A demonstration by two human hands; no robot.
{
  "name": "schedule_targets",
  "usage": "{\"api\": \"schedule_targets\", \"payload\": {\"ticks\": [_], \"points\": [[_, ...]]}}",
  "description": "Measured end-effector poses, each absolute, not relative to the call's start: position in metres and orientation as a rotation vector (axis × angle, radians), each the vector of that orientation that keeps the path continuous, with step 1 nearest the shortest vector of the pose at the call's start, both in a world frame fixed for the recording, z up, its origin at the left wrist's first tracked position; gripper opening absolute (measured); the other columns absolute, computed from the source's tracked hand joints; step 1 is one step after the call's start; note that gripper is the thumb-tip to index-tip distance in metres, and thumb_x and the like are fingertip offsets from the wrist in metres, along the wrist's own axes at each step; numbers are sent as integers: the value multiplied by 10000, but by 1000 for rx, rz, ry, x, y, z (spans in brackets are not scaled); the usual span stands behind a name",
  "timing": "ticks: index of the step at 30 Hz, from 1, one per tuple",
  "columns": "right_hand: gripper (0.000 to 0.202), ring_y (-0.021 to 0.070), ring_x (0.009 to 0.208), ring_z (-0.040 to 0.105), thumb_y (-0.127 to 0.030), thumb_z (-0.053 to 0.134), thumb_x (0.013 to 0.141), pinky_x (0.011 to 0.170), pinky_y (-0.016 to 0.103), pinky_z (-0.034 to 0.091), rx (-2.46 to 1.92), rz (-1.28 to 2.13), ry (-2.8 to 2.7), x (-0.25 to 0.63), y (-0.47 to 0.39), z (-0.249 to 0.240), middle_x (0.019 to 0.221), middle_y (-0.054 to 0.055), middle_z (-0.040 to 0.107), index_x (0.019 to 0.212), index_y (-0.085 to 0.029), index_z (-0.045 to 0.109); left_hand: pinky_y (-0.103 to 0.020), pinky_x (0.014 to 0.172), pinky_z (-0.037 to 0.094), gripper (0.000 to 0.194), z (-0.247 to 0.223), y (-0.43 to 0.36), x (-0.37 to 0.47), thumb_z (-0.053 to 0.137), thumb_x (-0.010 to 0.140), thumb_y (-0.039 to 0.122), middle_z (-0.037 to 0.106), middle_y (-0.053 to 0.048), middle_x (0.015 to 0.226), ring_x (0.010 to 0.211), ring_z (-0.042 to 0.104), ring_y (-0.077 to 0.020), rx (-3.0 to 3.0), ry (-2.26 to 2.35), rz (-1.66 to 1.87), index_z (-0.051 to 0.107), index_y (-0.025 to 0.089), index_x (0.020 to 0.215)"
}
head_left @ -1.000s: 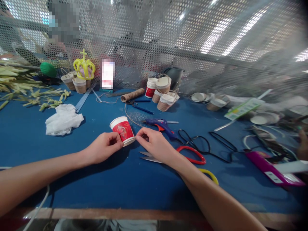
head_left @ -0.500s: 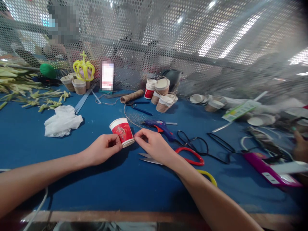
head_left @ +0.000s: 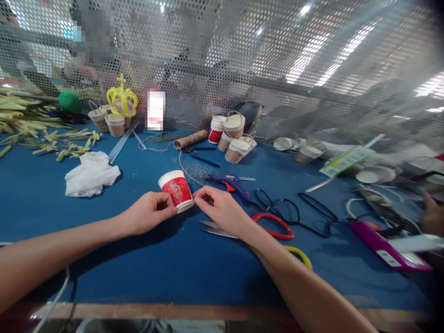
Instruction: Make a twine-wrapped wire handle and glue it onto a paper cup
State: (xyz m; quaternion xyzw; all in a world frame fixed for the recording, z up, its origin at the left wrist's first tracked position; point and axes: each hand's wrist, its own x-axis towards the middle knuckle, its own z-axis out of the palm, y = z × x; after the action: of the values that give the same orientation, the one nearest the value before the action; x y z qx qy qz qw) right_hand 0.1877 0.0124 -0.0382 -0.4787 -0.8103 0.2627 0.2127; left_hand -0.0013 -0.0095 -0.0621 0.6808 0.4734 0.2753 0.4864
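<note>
A red and white paper cup (head_left: 178,188) is tilted between my hands, its rim toward the upper left and its base toward the lower right. My left hand (head_left: 152,212) grips its lower left side between thumb and fingers. At the right edge of the base, my right hand (head_left: 215,206) pinches the end of a thin twine (head_left: 188,175) against the cup. That twine runs back to a twine roll (head_left: 190,139). Scissors (head_left: 218,230) with a red handle lie under my right hand and wrist.
Beyond my right hand lies a blue glue gun (head_left: 233,183) with a black cable. Several twine-wrapped cups (head_left: 237,150) stand behind. White cloth (head_left: 92,175) lies at left, a purple power strip (head_left: 385,247) at right. Another person's hand (head_left: 433,210) shows at the right edge.
The view has shifted very slightly. Both hands keep their hold at the cup, and the other person's hand at the right edge has moved a little.
</note>
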Motion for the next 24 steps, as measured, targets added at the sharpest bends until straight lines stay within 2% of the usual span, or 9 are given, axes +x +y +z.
{"api": "schedule_targets", "payload": {"ticks": [5, 14, 21, 24], "points": [[121, 130, 658, 547, -192, 445, 776, 615, 249, 425, -1315, 746, -2243, 188, 13, -39, 730, 34, 616, 732, -154, 551, -192, 428, 241, 261, -62, -6, -4, 499, 710, 351, 412, 48, 485, 454, 335, -72, 1680, 1214, 617, 423, 160, 549], [123, 129, 647, 544, -184, 438, 770, 612, 249, 428, -1341, 767, -2226, 189, 13, -37, 718, 35, 612, 711, -152, 540, -220, 405, 176, 429, -62, 4, -11, 538, 621, 566, 413, 37, 440, 410, 337, -87, 1938, 1484, 571, 451, 170, 480], [125, 119, 611, 528, -198, 440, 765, 575, 236, 416, -1330, 762, -2218, 189, 14, -40, 683, 21, 600, 705, -155, 541, -222, 404, 176, 435, -59, 6, -12, 544, 597, 583, 465, 22, 444, 401, 376, -95, 2002, 1497, 513, 469, 171, 480], [121, 121, 624, 531, -196, 446, 763, 582, 236, 412, -1336, 769, -2217, 190, 15, -41, 695, 24, 604, 714, -153, 548, -216, 404, 205, 398, -54, 9, -18, 565, 595, 552, 499, 15, 464, 416, 407, -104, 2033, 1483, 386, 485, 174, 501]]}}
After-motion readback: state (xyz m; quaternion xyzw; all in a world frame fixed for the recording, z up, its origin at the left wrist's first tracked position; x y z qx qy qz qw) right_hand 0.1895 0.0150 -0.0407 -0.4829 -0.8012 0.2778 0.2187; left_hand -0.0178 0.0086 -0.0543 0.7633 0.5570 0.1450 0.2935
